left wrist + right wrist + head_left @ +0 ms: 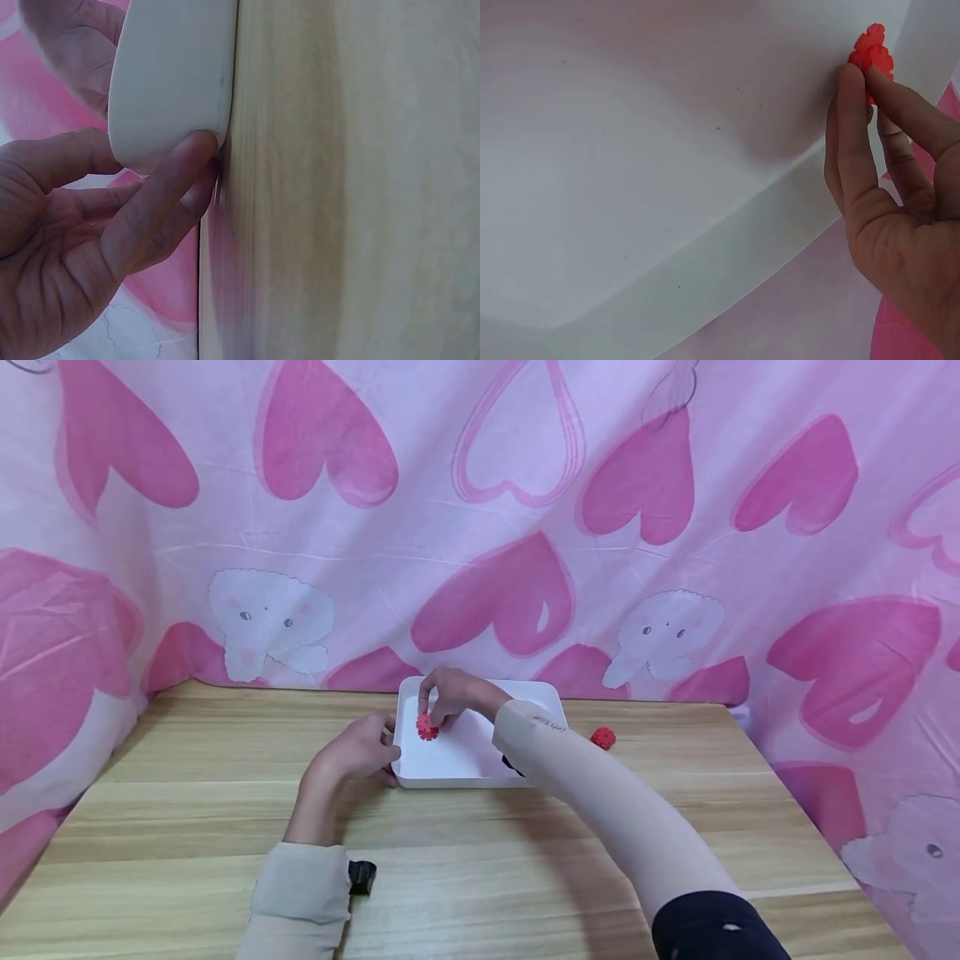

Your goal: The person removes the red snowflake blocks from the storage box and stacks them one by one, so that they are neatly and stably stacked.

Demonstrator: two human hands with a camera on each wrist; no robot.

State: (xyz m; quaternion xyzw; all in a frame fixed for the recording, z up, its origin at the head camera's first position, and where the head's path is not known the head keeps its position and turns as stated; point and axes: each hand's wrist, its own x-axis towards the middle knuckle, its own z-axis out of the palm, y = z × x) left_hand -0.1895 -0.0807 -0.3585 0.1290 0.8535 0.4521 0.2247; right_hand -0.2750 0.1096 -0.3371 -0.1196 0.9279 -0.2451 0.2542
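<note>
A shallow white tray point(480, 758) lies on the wooden table near its far edge. At its left end my left hand point(362, 747) grips the corner with thumb and fingers. The left wrist view shows these fingers at the tray's rounded corner point(169, 82), low beside the tabletop. Over the left part of the tray, my right hand point(454, 692) pinches a red notched plastic piece point(427, 727) between thumb and fingertips. In the right wrist view the red piece point(873, 60) looks like notched discs joined together; the fingertips hide part of it.
Another red notched piece point(603, 738) lies on the table just right of the tray. The wooden table point(450, 868) reaches toward me beneath both forearms. Behind it hangs a pink curtain point(375, 543) with hearts. A small black object point(362, 877) sits at the left wrist.
</note>
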